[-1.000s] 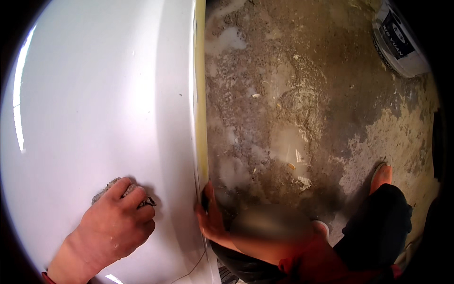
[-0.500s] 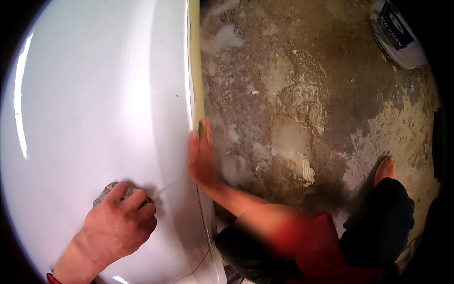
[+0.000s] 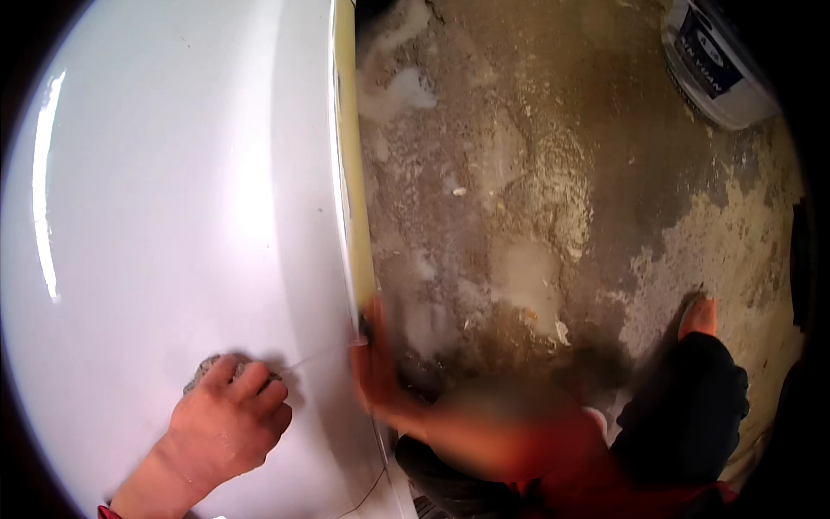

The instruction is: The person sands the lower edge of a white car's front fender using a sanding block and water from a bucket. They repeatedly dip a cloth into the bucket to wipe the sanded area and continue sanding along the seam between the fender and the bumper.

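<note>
My left hand (image 3: 232, 419) rests on a glossy white panel (image 3: 164, 208) that looks like car bodywork. Its fingers are curled over a grey speckled sponge-like lump (image 3: 204, 374), pressed to the surface. At the panel's right edge, beside a pale yellow strip (image 3: 347, 130), is my right hand (image 3: 373, 368), smeared by motion. Its fingers point away from me along the edge. A small dark flat piece (image 3: 364, 327) shows at those fingers; what it is I cannot make out. A thin seam crosses the panel between both hands.
To the right lies a wet, stained concrete floor (image 3: 484, 216) with small scraps on it. A white bucket (image 3: 718, 73) with a dark label stands at the far right. My dark-clothed leg (image 3: 687, 406) and foot (image 3: 699, 317) are at the lower right.
My right hand has slid toward me along the panel's edge, with the small dark piece. My left hand and the grey lump sit slightly lower and further right in view.
</note>
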The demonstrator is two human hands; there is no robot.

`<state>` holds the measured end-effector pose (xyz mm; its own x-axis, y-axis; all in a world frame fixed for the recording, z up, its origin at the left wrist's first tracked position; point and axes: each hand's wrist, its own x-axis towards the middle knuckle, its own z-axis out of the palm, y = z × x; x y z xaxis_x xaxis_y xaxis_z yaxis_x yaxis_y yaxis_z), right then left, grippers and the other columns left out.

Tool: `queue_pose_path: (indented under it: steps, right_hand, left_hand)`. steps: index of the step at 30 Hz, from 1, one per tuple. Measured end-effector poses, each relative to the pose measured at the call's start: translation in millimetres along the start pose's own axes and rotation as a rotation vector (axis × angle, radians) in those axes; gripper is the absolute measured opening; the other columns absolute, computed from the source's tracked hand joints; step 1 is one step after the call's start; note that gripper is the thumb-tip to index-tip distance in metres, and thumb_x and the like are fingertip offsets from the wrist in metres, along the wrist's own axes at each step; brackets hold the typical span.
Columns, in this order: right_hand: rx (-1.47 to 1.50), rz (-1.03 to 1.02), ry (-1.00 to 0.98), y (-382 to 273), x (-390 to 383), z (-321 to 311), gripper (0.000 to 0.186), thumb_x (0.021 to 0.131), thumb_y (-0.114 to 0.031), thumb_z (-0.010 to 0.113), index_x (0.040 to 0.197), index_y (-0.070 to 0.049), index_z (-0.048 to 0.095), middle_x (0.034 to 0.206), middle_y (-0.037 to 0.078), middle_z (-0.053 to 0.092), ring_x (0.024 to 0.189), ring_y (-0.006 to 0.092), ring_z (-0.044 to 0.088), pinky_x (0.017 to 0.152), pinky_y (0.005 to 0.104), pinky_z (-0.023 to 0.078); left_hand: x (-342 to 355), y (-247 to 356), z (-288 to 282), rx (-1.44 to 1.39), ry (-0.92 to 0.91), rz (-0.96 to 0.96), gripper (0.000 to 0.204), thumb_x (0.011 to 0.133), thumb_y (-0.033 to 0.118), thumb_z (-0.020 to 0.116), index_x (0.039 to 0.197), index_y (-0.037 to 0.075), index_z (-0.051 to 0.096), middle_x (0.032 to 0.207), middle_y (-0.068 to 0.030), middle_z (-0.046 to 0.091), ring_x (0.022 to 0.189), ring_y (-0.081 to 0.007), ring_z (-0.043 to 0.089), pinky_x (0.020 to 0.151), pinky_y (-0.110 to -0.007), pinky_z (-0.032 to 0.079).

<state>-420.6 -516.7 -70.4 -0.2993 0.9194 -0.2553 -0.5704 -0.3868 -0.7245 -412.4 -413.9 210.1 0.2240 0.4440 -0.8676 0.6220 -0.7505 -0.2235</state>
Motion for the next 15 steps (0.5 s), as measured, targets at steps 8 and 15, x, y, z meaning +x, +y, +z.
queue_pose_path:
  steps: [8,15]
  right_hand:
    - [-0.135,-0.083,0.123,-22.2,106.6,26.0,0.068,0.112,-0.036,0.038,0.162,0.009,0.027,0.171,0.033,0.019,0.161,0.0465,0.015,0.131,0.0511,0.013]
    - [-0.116,-0.016,-0.015,5.0,4.9,8.9,0.067,0.111,-0.027,0.039,0.162,0.012,0.021,0.171,0.034,0.017,0.16,0.0476,0.015,0.132,0.0501,0.009]
  left_hand:
    - [0.4,-5.6,9.9,-0.048,0.054,-0.031,0.004,0.067,0.011,0.069,0.069,0.014,0.067,0.085,0.0009,0.058,0.088,-0.0218,0.055,0.085,-0.038,0.051]
    - [6.4,-11.1,6.8,-0.063,0.097,-0.057,0.004,0.068,0.011,0.068,0.071,0.014,0.065,0.086,-0.0016,0.056,0.092,-0.0233,0.055,0.09,-0.04,0.051]
